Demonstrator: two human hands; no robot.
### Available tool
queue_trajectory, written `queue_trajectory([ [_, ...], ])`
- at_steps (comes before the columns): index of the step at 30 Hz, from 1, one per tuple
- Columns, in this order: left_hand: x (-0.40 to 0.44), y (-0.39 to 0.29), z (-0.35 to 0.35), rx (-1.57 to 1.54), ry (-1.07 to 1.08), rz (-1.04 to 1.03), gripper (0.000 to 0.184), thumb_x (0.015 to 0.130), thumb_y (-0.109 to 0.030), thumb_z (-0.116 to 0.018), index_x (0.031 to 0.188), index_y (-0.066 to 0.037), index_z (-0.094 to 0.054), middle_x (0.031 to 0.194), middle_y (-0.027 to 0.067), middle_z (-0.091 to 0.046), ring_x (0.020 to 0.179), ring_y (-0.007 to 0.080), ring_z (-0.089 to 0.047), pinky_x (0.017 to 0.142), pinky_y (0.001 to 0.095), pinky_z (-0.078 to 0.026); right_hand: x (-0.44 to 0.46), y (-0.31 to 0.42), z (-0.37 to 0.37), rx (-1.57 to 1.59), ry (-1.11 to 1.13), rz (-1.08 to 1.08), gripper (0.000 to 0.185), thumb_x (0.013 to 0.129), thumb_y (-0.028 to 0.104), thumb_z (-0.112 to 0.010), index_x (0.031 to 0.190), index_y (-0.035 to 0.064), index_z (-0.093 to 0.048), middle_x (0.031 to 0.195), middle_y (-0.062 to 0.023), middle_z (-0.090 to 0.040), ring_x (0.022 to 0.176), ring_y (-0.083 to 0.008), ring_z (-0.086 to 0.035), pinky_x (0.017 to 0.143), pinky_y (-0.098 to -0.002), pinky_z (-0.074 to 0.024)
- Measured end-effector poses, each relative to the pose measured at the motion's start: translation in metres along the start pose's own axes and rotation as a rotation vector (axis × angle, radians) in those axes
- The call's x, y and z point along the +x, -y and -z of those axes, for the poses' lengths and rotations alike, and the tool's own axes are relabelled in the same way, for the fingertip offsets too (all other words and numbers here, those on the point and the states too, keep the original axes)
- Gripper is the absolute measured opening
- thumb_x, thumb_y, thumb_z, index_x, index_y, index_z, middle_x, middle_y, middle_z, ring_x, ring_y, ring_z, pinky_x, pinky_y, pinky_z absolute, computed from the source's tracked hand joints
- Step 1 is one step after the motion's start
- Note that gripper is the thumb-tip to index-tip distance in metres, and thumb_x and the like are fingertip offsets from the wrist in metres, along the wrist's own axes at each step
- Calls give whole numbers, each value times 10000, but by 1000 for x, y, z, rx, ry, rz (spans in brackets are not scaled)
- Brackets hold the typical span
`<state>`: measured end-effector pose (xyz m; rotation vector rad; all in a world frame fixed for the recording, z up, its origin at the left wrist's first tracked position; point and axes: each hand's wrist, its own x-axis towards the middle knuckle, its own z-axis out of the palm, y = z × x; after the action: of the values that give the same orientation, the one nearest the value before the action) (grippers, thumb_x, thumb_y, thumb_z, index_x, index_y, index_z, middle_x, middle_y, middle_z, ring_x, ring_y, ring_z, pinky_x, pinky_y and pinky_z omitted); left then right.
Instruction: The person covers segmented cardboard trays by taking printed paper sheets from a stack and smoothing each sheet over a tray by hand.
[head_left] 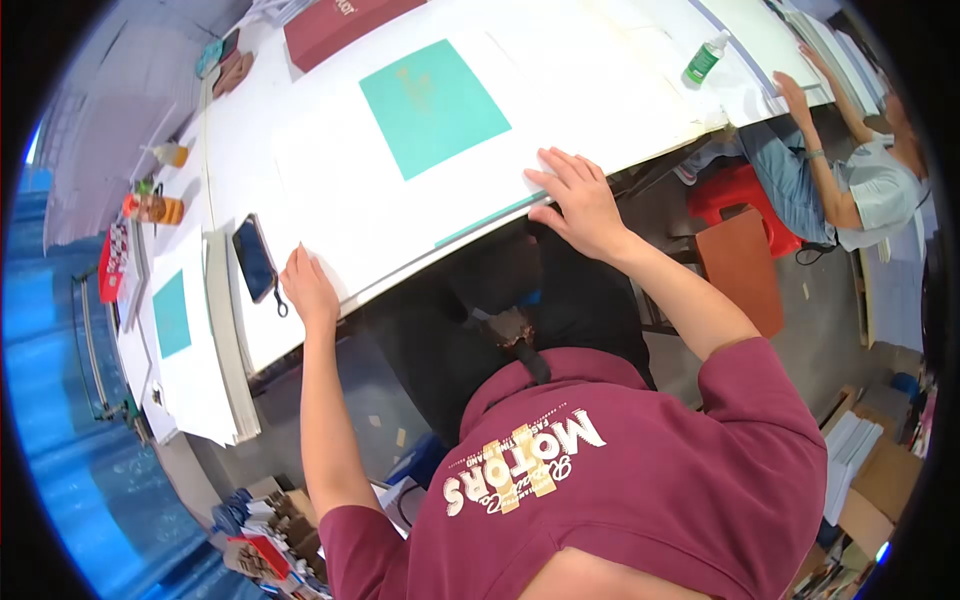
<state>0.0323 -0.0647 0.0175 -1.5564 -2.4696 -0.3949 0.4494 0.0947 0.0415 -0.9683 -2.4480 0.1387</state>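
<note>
A large white sheet (330, 190) covers the table in front of me, and a teal rectangle (435, 110) with faint gold marks shows on it. My left hand (312, 288) rests at the sheet's near left part, fingers stretched out together and touching it. Just left of those fingers lies a dark smartphone (255, 258) with a small loop at its lower end. My right hand (582, 205) lies on the near edge with its fingers apart, holding nothing. Beside its thumb, a thin teal strip (485, 222) runs along that edge.
A dark red box (345, 28) lies at the far side. A green-labelled bottle (706, 58) stands to the right, near another person's hands (792, 98). At left are a paper stack (215, 330) with a teal piece (172, 313) and an amber bottle (158, 209). A red stool (745, 205) stands at right.
</note>
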Motion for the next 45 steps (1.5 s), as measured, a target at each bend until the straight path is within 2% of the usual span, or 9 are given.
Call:
queue_trajectory([
  [2, 1, -1, 2, 32, 16, 2, 376, 996, -130, -442, 1332, 30, -494, 1325, 194, -530, 1184, 383, -465, 1021, 461, -373, 11, -9, -7, -70, -55, -82, 502, 883, 396, -654, 1256, 71, -570, 1376, -193, -511, 1335, -339, -423, 1061, -482, -333],
  [6, 2, -3, 5, 68, 53, -21, 374, 991, -116, -420, 1316, 51, -497, 1334, 213, -526, 1191, 394, -468, 1023, 464, -378, 46, -40, -26, -46, 10, -132, 523, 909, 421, -619, 1275, 54, -557, 1431, -189, -470, 1346, -348, -413, 1037, -470, -351],
  [17, 11, -17, 27, 287, 90, -194, 362, 870, -28, -456, 1199, 97, -541, 1169, 224, -601, 988, 375, -550, 882, 433, -458, 191, -66, -67, -145, 317, -229, 682, 942, 594, -478, 1435, 125, -428, 1541, -110, -350, 1389, -365, -348, 1037, -485, -339],
  [25, 4, -13, 19, 163, 31, -141, 432, 890, -49, -484, 1306, 68, -465, 1305, 218, -530, 1159, 385, -498, 962, 481, -398, 241, -78, -98, -161, 241, -304, 680, 941, 585, -464, 1421, 104, -438, 1553, -117, -321, 1375, -378, -352, 1072, -522, -297],
  [28, 2, -22, 23, 6, 53, 1, 428, 969, -69, -411, 1387, 22, -438, 1375, 205, -486, 1262, 380, -432, 1057, 487, -320, 245, -74, -96, -196, 264, -303, 669, 938, 569, -475, 1402, 88, -453, 1544, -143, -325, 1364, -386, -362, 1085, -534, -285],
  [31, 1, -15, 20, -67, 80, -43, 468, 972, -64, -407, 1440, -48, -414, 1445, 162, -447, 1342, 343, -381, 1100, 477, -254, 257, -69, -79, -175, 378, -287, 675, 931, 569, -485, 1381, 66, -466, 1519, -178, -348, 1349, -389, -372, 1103, -540, -266],
  [37, 1, -11, 20, -193, 84, 10, 460, 965, -110, -448, 1423, -77, -453, 1468, 131, -460, 1411, 296, -343, 1122, 469, -214, 281, -40, -116, -503, 441, -365, 783, 944, 622, -410, 1455, 29, -383, 1549, -230, -287, 1437, -437, -225, 1153, -562, -158],
  [40, 2, -11, 21, -234, 61, 30, 438, 965, -164, -482, 1390, -58, -479, 1454, 136, -476, 1401, 312, -351, 1119, 486, -225, 286, 11, -143, -414, 449, -190, 832, 951, 649, -355, 1514, 41, -285, 1579, -240, -204, 1471, -440, -111, 1164, -574, -107],
  [45, 0, -9, 21, -248, 23, 43, 439, 967, -203, -508, 1381, -59, -482, 1444, 134, -481, 1385, 313, -370, 1113, 492, -230, 295, 133, -181, -160, 448, 160, 818, 963, 636, -331, 1538, 64, -228, 1606, -176, -164, 1485, -404, -84, 1171, -580, -89],
])
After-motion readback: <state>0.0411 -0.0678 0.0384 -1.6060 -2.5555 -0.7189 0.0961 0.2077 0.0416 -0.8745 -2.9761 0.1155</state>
